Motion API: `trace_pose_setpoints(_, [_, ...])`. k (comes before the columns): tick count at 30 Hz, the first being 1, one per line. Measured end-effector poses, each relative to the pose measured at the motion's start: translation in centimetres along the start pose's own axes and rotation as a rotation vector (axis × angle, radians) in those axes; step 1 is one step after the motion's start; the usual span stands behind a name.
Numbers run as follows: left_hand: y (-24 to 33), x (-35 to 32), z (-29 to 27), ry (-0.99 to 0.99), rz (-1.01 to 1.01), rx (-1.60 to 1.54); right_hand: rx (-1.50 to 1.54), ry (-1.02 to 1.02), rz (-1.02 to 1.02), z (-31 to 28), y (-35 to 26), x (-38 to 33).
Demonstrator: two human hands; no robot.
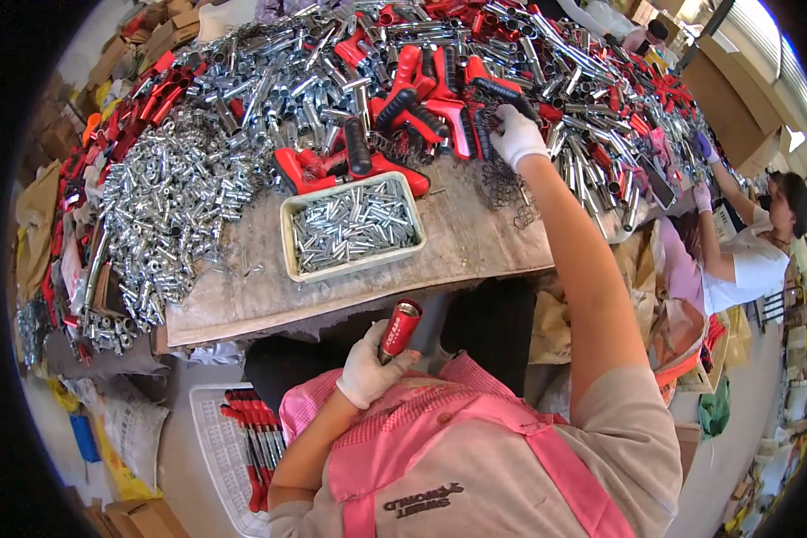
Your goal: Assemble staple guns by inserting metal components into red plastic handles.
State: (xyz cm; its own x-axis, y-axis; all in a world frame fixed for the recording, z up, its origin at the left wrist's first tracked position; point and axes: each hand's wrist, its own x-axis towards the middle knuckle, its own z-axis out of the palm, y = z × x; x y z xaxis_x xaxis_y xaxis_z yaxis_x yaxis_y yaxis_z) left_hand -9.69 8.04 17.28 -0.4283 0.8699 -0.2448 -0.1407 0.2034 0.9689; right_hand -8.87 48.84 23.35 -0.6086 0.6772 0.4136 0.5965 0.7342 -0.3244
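A red tube with a metal end (400, 328) is gripped by the left hand (368, 368) near the lap, while right hand (516, 134) fingers close on a black-and-red handle (502, 92) on the surface (475, 242), best lifted clear of the pile.

Brown cardboard boxes (166, 31) are stacked at the far left corner of the table, beyond the heaps of metal parts. More brown boxes (58, 134) are seen along the left edge, partly hidden. A large tan cardboard box (735, 112) is set at the far right, behind the table end, its flaps bent. At the lower left, on the floor, an open cardboard box (143, 518) is cut off by the frame. A phone with a dark screen (659, 182) is laid among the parts at the right. No signs are made out.
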Motion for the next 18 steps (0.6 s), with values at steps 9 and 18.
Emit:
trace_pose_setpoints(9, [-1.8, 1.4, -0.6, 0.050, 0.030, -0.175, -0.352, -0.230, 0.043, -0.3, -2.4, 0.3])
trace_pose_setpoints(18, [-1.8, 0.9, -1.0, 0.082, 0.014, -0.183, 0.674, 0.051, 0.210, -2.4, -1.9, 1.8])
